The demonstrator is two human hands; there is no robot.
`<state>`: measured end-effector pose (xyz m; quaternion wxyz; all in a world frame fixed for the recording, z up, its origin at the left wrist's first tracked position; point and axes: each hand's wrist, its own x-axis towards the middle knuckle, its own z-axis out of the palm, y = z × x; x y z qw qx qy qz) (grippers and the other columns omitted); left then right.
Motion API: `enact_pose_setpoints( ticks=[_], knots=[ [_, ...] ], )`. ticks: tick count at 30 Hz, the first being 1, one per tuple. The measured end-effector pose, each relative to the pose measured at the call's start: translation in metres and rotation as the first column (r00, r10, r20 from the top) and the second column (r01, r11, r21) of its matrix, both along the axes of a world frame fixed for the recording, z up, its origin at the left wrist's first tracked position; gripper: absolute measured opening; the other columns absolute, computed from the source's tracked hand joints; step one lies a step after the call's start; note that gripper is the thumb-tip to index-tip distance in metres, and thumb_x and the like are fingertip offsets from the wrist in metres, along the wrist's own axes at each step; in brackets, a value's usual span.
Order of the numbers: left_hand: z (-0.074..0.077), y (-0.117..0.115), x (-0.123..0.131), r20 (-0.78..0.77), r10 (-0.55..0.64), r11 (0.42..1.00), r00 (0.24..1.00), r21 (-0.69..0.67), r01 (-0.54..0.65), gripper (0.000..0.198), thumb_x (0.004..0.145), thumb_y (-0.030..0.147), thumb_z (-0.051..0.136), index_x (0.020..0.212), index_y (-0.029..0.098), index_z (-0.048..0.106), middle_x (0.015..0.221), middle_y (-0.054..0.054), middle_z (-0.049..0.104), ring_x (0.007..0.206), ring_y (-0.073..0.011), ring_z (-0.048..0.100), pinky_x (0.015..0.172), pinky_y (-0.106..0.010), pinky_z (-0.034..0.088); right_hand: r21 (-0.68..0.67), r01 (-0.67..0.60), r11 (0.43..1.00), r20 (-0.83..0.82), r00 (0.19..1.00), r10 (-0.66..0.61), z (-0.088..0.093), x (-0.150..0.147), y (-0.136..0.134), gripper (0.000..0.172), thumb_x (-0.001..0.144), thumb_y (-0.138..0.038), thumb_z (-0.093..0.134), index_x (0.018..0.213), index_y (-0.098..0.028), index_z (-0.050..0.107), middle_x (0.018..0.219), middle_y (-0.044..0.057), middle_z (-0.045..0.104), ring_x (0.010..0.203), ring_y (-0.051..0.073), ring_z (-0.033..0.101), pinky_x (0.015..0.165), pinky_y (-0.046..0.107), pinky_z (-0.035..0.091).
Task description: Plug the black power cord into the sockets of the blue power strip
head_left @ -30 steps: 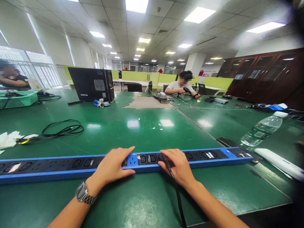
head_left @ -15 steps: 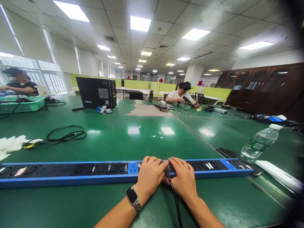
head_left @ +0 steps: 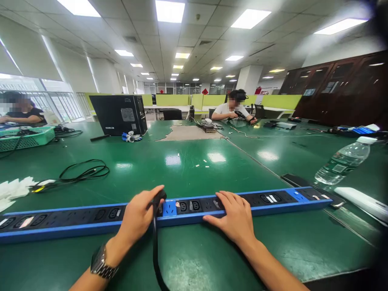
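A long blue and black power strip point(head_left: 185, 219) lies across the green table, its sockets facing up. My left hand point(head_left: 137, 214), with a metal-band watch on the wrist, pinches a black power plug point(head_left: 159, 196). The plug is just above the strip, left of a blue socket section; whether it touches the strip I cannot tell. From it a thick black cable point(head_left: 155, 250) runs down towards me. My right hand point(head_left: 235, 216) grips the strip right of centre, fingers over the top and thumb along the near side.
A leaning water bottle point(head_left: 342, 163) and a white device point(head_left: 363, 204) are at the right. A coiled black cable point(head_left: 83, 173) lies at left, with a computer case point(head_left: 117, 115) and green basket point(head_left: 33, 139) beyond. Two other people sit farther back.
My left hand has moved left along the strip with the plug, away from my right hand. The right hand stays on the strip, now with its thumb spread out. The view has tilted slightly.
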<state>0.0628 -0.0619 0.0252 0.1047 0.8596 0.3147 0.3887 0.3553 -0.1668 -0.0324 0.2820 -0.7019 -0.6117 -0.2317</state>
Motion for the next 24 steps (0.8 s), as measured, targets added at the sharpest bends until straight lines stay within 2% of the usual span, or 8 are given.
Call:
enact_pose_setpoints(
  ticks=[2,5,9,12,17,21,24],
  knots=[
    [-0.010,-0.002,-0.004,-0.063,-0.079,0.997,0.995,-0.003,0.079,0.033,0.096,0.029,0.052,0.127,0.024,0.060,0.099,-0.003,0.073,0.086,-0.0174,0.066,0.076,-0.030,0.051,-0.002,0.001,1.000,-0.001,1.000,-0.001,0.000,-0.001,0.000,0.076,0.068,-0.077,0.062,0.116,-0.018,0.065,0.120,0.011,0.068,0.110,0.031,0.057,0.094,0.047,0.037],
    [-0.015,-0.006,0.004,-0.141,-0.141,0.989,0.980,0.029,0.147,0.034,0.095,0.024,0.052,0.128,0.025,0.059,0.107,-0.005,0.073,0.095,-0.0198,0.065,0.082,-0.034,0.050,-0.007,0.000,1.000,0.016,1.000,0.000,0.000,-0.002,-0.001,0.077,0.069,-0.077,0.062,0.117,-0.017,0.065,0.120,0.012,0.068,0.111,0.032,0.057,0.094,0.047,0.037],
    [-0.013,-0.004,0.011,-0.251,-0.156,0.986,0.955,0.023,0.167,0.039,0.090,0.017,0.053,0.129,0.023,0.059,0.111,-0.006,0.073,0.101,-0.0235,0.063,0.085,-0.040,0.049,-0.007,0.001,1.000,0.038,0.999,0.000,-0.001,-0.001,-0.001,0.073,0.071,-0.074,0.062,0.118,-0.017,0.063,0.121,0.012,0.067,0.111,0.032,0.057,0.094,0.047,0.037],
    [-0.014,-0.004,0.009,-0.276,-0.146,0.988,0.950,0.015,0.156,0.046,0.088,0.016,0.056,0.133,0.024,0.055,0.115,-0.006,0.072,0.104,-0.0240,0.063,0.087,-0.041,0.049,0.023,-0.014,1.000,0.061,0.998,0.013,-0.001,-0.001,-0.002,0.071,0.074,-0.073,0.060,0.118,-0.018,0.062,0.119,0.012,0.068,0.109,0.032,0.058,0.093,0.048,0.036],
    [-0.019,-0.009,0.008,-0.205,-0.040,0.998,0.978,0.039,0.049,0.073,0.081,0.034,0.071,0.145,0.020,0.039,0.113,-0.008,0.070,0.102,-0.0258,0.064,0.088,-0.042,0.050,0.039,-0.198,0.979,0.095,0.976,0.194,0.004,-0.021,-0.002,0.060,0.081,-0.063,0.061,0.121,-0.018,0.058,0.118,0.011,0.068,0.107,0.028,0.058,0.096,0.046,0.035],
    [-0.019,-0.011,0.009,-0.197,-0.050,0.996,0.979,0.060,0.063,0.064,0.080,0.031,0.073,0.138,0.021,0.048,0.112,-0.007,0.070,0.101,-0.0250,0.064,0.088,-0.041,0.049,0.042,-0.294,0.955,0.095,0.952,0.289,0.009,-0.042,0.000,0.053,0.084,-0.055,0.062,0.122,-0.018,0.058,0.118,0.011,0.067,0.107,0.027,0.058,0.099,0.045,0.033],
    [-0.019,-0.013,0.009,-0.205,-0.063,0.994,0.977,0.071,0.079,0.060,0.081,0.030,0.072,0.136,0.022,0.050,0.113,-0.007,0.070,0.102,-0.0246,0.064,0.088,-0.040,0.049,0.094,-0.326,0.941,0.075,0.944,0.320,0.011,-0.046,0.003,0.048,0.088,-0.054,0.057,0.119,-0.018,0.060,0.114,0.010,0.069,0.105,0.026,0.058,0.101,0.045,0.032]
  ],
)
